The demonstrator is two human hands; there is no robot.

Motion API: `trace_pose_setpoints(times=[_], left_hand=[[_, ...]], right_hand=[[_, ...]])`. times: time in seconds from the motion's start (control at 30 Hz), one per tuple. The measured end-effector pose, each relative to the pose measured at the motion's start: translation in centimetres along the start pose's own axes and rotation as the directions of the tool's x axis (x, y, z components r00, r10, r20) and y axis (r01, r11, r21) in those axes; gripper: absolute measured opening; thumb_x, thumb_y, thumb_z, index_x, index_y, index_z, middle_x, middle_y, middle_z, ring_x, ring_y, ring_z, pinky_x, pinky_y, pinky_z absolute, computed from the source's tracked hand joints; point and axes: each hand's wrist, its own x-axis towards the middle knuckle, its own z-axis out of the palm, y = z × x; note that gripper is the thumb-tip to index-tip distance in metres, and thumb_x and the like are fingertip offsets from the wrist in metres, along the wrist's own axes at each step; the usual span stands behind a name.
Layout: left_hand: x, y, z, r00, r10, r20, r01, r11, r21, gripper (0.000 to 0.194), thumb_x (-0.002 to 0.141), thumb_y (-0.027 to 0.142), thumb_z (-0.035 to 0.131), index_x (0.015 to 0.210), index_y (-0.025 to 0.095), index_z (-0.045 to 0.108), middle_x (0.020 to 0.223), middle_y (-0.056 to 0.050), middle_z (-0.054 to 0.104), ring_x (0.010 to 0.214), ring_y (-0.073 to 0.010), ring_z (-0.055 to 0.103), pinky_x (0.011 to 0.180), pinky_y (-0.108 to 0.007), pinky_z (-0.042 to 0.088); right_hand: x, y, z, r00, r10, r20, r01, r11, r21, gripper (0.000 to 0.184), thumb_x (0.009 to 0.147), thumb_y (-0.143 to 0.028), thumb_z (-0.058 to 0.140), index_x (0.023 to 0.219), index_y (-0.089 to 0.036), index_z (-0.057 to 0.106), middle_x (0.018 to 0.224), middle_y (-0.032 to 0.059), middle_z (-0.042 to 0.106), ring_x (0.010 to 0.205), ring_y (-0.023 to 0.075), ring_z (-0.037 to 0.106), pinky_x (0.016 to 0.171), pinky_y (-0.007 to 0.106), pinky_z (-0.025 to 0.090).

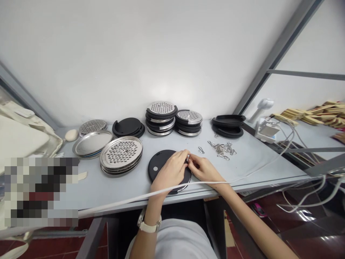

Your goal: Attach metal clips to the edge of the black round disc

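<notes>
A round black lid (159, 165) with a metal rim lies flat on the grey table (113, 187) in front of me. My left hand (170, 172) rests on top of it, fingers curled at its right edge. My right hand (202, 167) meets it there, and the fingertips of both hands pinch a small metal clip (188, 157) at the lid's rim. A loose clip (201, 150) and a pile of metal clips (223, 148) lie just beyond my right hand.
Stacks of perforated metal discs (121, 154), plain metal plates (92, 143), and black-rimmed grater lids (161, 118) (188, 122) stand along the wall, with black lids (228, 126) at right. A white cable (121, 203) runs along the table's front edge. Cardboard pieces (318, 113) lie far right.
</notes>
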Motion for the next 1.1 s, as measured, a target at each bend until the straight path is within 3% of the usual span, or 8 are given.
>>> trace_pose_setpoints(times=[0.3, 1.1], left_hand=[[0.09, 0.04, -0.02, 1.0, -0.008, 0.007, 0.008, 1.0, 0.0, 0.026, 0.086, 0.003, 0.04, 0.103, 0.02, 0.048, 0.102, -0.004, 0.056, 0.1, -0.0186, 0.052, 0.088, -0.034, 0.044], [-0.1, -0.04, 0.1, 1.0, -0.02, 0.011, 0.02, 1.0, 0.014, 0.025, 0.088, 0.006, 0.04, 0.106, 0.021, 0.047, 0.105, -0.005, 0.055, 0.103, -0.0195, 0.05, 0.091, -0.036, 0.043]], right_hand=[[0.01, -0.22, -0.1, 1.0, -0.003, 0.001, 0.003, 1.0, 0.022, 0.017, 0.089, -0.026, 0.036, 0.076, -0.019, 0.046, 0.059, -0.0026, 0.049, 0.052, 0.0117, 0.045, 0.053, 0.023, 0.033], [-0.03, -0.23, -0.16, 1.0, 0.003, 0.008, -0.003, 1.0, 0.002, 0.02, 0.091, -0.027, 0.036, 0.081, -0.019, 0.051, 0.068, 0.0015, 0.061, 0.058, 0.0148, 0.054, 0.06, 0.025, 0.039]])
